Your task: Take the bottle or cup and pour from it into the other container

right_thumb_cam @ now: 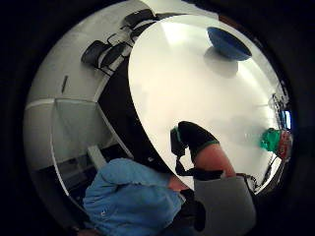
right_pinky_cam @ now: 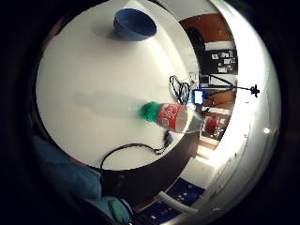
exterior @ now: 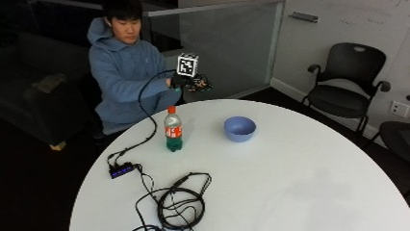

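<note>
A clear plastic bottle [exterior: 172, 130] with a red cap, a red label and green liquid at its base stands upright on the round white table [exterior: 288, 183], near the person's side. A blue bowl [exterior: 239, 128] sits a short way to its right. My gloved right hand [exterior: 191, 83] is raised in the air above the table's far edge, behind and above both, with relaxed fingers and nothing in it. Both palm views look down on the table from a distance, showing the bottle [right_pinky_cam: 171, 117] [right_thumb_cam: 275, 141] and the bowl [right_pinky_cam: 134, 23] [right_thumb_cam: 229, 43]. The gloved thumb [right_thumb_cam: 197, 137] shows, touching nothing.
A black cable runs from the hand down past the bottle to a small black box [exterior: 120, 169] at the table's left edge. A coil of black cable [exterior: 179, 202] lies at the front left. Black chairs [exterior: 346, 82] stand beyond the table at the right.
</note>
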